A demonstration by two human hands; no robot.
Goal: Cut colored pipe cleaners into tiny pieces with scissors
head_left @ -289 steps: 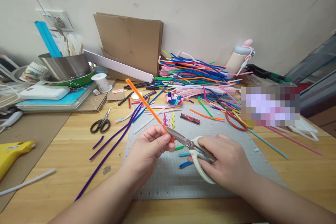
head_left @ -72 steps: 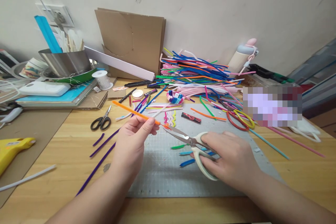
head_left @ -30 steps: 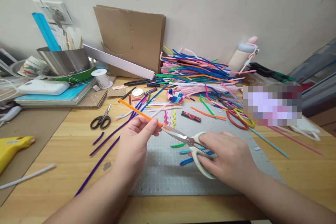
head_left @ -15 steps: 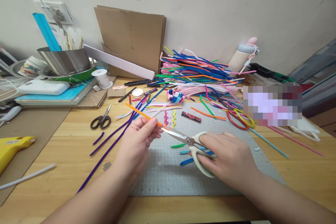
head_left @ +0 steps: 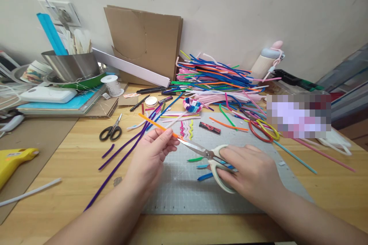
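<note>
Pinched between the thumb and fingers of my left hand (head_left: pixel 156 149) is an orange pipe cleaner (head_left: pixel 151 121), its long end slanting up and left. My right hand (head_left: pixel 249 168) grips white-handled scissors (head_left: pixel 207 154) by both loops. Their blade tips touch or nearly touch the short orange end poking out past my left fingertips. Below the blades, on the grey cutting mat (head_left: pixel 178 195), lie a green piece (head_left: pixel 195 159) and two blue pieces (head_left: pixel 204 176), partly hidden by the scissors. Wavy pink, white and yellow pieces (head_left: pixel 186 129) rest beyond my left fingers.
A heap of coloured pipe cleaners (head_left: pixel 215 74) lies by the wall. Black scissors (head_left: pixel 110 133) and purple pipe cleaners (head_left: pixel 126 153) are left of the mat. A yellow glue gun (head_left: pixel 17 160) sits far left. A black-and-red tube (head_left: pixel 209 128) lies on the mat; a bottle (head_left: pixel 263 63) stands behind.
The scissor blades have closed together near the end of the orange pipe cleaner. Both hands stay almost in the same place, and the view has shifted very slightly.
</note>
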